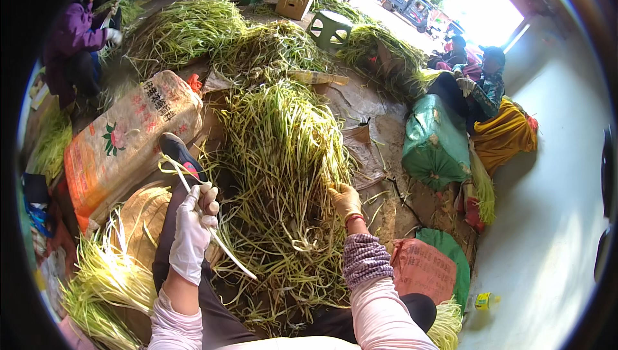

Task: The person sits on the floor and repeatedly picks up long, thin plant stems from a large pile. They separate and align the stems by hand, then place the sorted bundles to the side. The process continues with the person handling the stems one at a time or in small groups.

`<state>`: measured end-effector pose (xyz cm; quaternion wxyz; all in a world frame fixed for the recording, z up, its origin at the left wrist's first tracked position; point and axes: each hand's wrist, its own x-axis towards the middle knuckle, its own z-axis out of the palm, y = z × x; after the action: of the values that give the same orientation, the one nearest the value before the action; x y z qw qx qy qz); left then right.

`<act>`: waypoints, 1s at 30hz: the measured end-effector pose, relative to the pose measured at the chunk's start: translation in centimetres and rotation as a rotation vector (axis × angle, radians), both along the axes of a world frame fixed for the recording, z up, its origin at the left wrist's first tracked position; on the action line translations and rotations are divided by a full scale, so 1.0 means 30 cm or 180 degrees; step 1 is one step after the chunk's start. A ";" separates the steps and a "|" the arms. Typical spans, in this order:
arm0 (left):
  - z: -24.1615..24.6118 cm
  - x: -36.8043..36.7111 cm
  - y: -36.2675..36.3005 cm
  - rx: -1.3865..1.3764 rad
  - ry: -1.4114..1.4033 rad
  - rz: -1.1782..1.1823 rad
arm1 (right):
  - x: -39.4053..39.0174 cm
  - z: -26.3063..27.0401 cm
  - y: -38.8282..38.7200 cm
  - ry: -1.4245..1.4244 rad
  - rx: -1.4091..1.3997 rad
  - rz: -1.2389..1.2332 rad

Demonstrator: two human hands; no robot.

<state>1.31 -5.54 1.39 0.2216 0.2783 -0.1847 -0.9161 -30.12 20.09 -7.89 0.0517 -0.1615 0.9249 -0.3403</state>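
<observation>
My left hand [193, 229], in a thin white glove, is closed around a leafy stalk [234, 257]. Its white stem slants down to the right, and its yellow-green leaf end [175, 164] sticks up past the fingers. In front of me lies a large heap of long green and straw-coloured leafy stalks [285, 142]. My right hand [346, 200], in a yellowish glove, reaches the heap's right edge with its fingertips among the stalks; whether they grip any is hidden. Bundles of paler, cleaner-looking stalks [116, 273] lie at my left knee.
A printed stuffed sack [135, 133] lies left of my foot. More stalk heaps [193, 31], a green plastic stool [330, 30] and a cardboard box [294, 3] stand behind. A person [79, 41] sits left; others [487, 80] sit right near a green sack [434, 142]. A wall [545, 195] bounds the right.
</observation>
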 end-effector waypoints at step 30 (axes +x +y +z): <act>0.001 -0.019 0.056 -0.0718 -0.0145 -0.0485 | 0.564 0.167 -0.119 -0.3348 -0.2575 0.1847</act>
<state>0.74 -3.85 1.41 0.1771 0.2575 -0.3122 -0.8971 -13.19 16.51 -2.88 0.5143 -0.2218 0.4992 -0.6612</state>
